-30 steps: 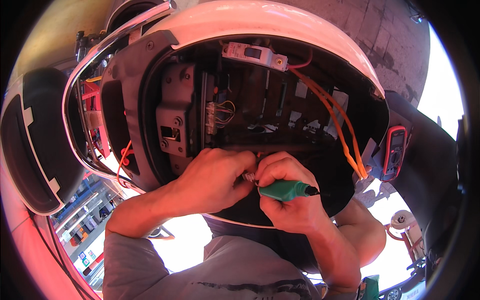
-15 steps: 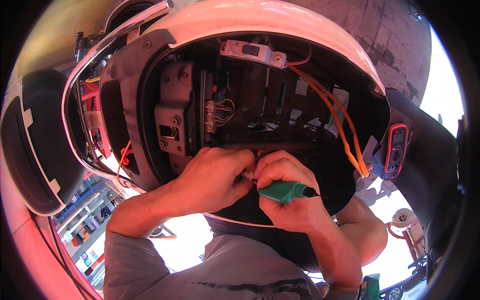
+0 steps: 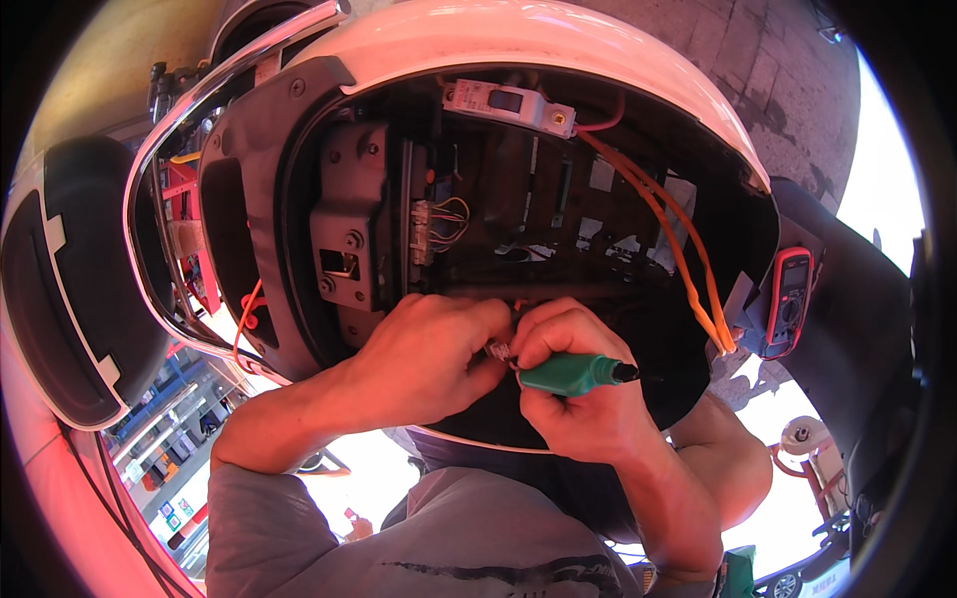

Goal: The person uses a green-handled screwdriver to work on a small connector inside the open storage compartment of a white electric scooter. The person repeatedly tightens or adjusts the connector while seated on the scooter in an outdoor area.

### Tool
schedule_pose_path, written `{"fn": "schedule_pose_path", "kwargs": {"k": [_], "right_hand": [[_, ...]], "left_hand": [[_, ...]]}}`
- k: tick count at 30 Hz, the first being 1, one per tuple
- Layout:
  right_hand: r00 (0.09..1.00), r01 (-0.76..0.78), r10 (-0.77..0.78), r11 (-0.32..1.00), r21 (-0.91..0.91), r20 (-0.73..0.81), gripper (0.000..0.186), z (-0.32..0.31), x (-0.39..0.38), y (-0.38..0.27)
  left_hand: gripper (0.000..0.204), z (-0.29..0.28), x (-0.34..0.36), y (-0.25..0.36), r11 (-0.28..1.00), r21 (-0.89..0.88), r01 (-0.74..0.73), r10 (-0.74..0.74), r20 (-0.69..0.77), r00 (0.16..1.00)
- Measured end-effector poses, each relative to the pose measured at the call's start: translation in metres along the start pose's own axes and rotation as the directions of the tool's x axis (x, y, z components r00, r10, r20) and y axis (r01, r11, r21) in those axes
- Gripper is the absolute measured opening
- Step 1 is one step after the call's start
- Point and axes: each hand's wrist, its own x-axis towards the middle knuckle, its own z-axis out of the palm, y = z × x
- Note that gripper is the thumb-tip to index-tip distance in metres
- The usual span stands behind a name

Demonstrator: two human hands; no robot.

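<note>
My left hand (image 3: 424, 349) is closed, its thumb and fingers pinching a small pale connector (image 3: 498, 351) with wires. My right hand (image 3: 588, 409) is wrapped round a green-handled tool (image 3: 566, 376) with a black end; its working tip is hidden by my fingers, so I cannot tell the exact kind. Both hands meet over the near edge of an open scooter body, just above the dark cavity. A bit of orange (image 3: 520, 304) shows between them.
A white circuit breaker (image 3: 518, 108) lies at the cavity's far edge, with orange cables (image 3: 678, 234) running right. A red multimeter (image 3: 790, 301) rests on the right. Left of the cavity sit a black latch bracket (image 3: 349, 229) and a terminal block with thin wires (image 3: 422, 231).
The black end of the green-handled tool has shifted slightly upward, and my right fingers have moved a little. At the lower left, part of another person's hand has come into view.
</note>
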Motion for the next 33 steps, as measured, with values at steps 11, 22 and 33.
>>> {"fn": "schedule_pose_path", "kwargs": {"k": [11, 22, 33], "right_hand": [[0.998, 0.067, -0.067, 0.997, -0.026, 0.002, 0.031, -0.0004, 0.0018, -0.0002], [0.997, 0.079, -0.079, 0.997, -0.022, 0.003, 0.030, -0.0011, 0.0019, -0.0012], [1.000, 0.007, -0.007, 1.000, -0.017, -0.012, 0.031, -0.0008, 0.0005, 0.0010]], "left_hand": [[0.016, 0.0003, 0.0000, -0.0005, 1.000, 0.003, -0.010, 0.010, 0.005, 1.000], [0.016, 0.0015, -0.0002, -0.0016, 0.999, 0.004, -0.036, 0.036, -0.016, 0.999], [0.016, 0.0014, -0.0006, -0.0024, 0.999, 0.023, -0.025, 0.026, -0.016, 1.000]]}}
